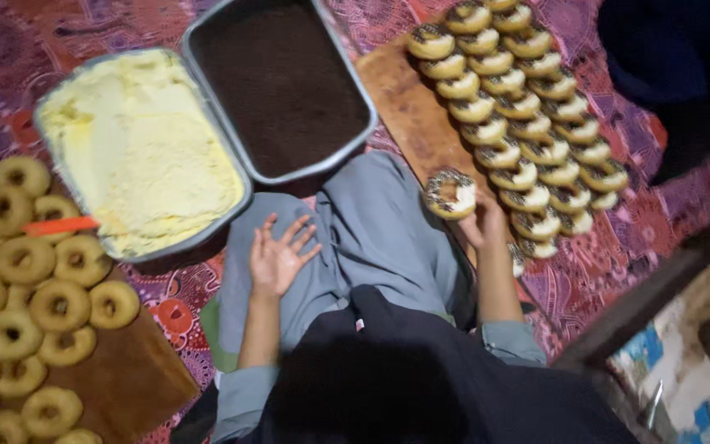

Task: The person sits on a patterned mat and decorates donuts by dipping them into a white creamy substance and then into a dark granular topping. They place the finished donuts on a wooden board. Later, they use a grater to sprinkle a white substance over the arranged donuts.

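My right hand (481, 224) holds a cream-topped, chocolate-sprinkled doughnut (450, 194) just left of the rows of finished doughnuts (527, 107) on a wooden board (408, 115). My left hand (279, 256) hovers empty over my grey-clad knee, fingers spread, palm up. In front of me sit a metal tray of pale yellow cream (137, 144) and a metal tray of dark chocolate sprinkles (281, 82).
Plain doughnuts (30, 304) are piled on a brown board (129, 378) at the left, with an orange-handled tool (59, 225) lying by the cream tray. A patterned red-purple cloth (618, 238) covers the floor. A dark wooden edge (659, 288) runs at the right.
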